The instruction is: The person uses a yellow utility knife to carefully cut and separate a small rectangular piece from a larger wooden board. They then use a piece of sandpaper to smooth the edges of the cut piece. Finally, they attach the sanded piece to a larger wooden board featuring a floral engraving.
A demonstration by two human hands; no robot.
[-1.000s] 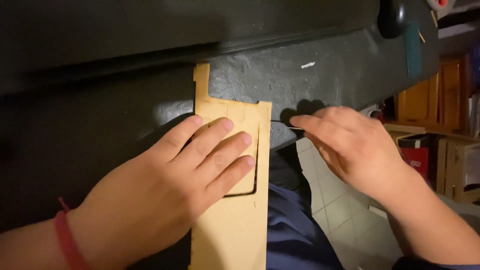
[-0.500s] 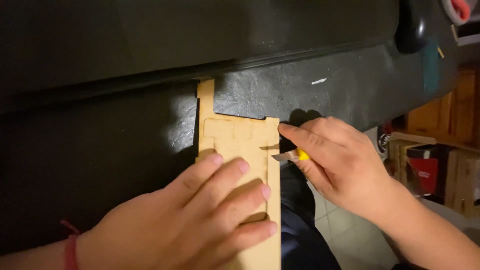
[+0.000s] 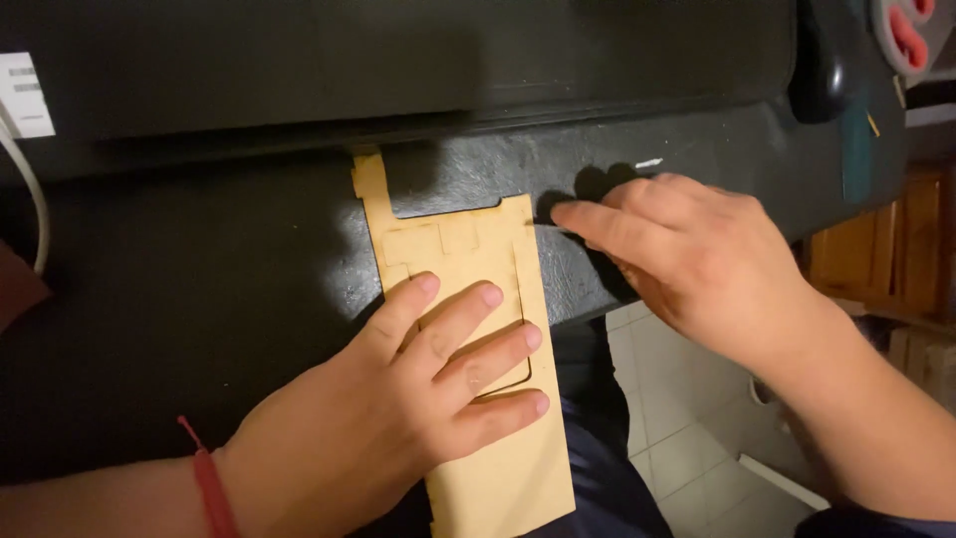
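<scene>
A thin, light-brown wooden panel [image 3: 503, 478] with cut outlines lies on a black work surface [image 3: 199, 289], its lower end hanging over the edge. My left hand [image 3: 398, 428] presses flat on the panel's middle with fingers spread; a red band [image 3: 211, 490] circles that wrist. My right hand [image 3: 697, 259] is closed around a small cutter that is almost wholly hidden. Only a thin blade tip [image 3: 546, 225] shows, at the panel's upper right corner.
A raised black ledge [image 3: 398, 70] runs behind the panel. A white cable [image 3: 28, 199] and white label [image 3: 25, 95] are at far left. A black rounded object [image 3: 827, 60] and a grey-red item [image 3: 904, 30] sit top right. Wooden cabinet [image 3: 886, 249] and tiled floor [image 3: 677, 408] lie below right.
My right hand has moved up the panel's right edge to its top corner, and the yellow cutter body is now hidden. My left hand stays pressed on the panel.
</scene>
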